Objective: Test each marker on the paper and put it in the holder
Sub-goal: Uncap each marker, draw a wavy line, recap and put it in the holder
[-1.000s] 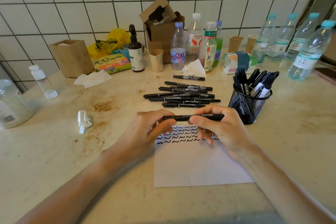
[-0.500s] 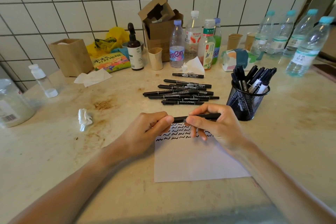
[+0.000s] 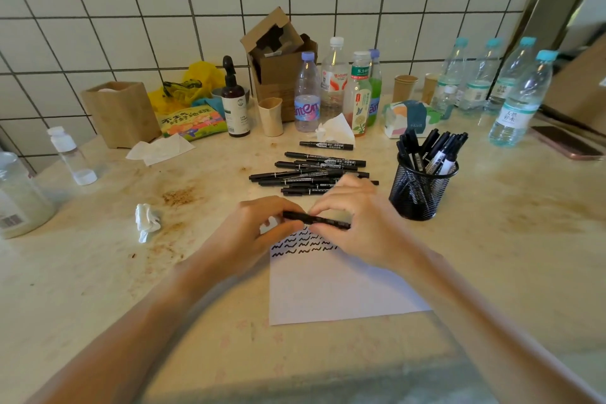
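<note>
Left hand (image 3: 259, 229): fingers pinch the marker's (image 3: 316, 219) left end.
Right hand (image 3: 357, 223): fingers pinch its right part.
Paper (image 3: 334, 289): beneath, center frame.

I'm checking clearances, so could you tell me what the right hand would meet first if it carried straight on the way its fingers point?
Probably the left hand: the right hand points leftward along the marker that both hold.

Soft, even daylight with faint shadows; wide-angle bending curves the tiled wall (image 3: 131, 26), and the forearms near the bottom edge blur.
</note>
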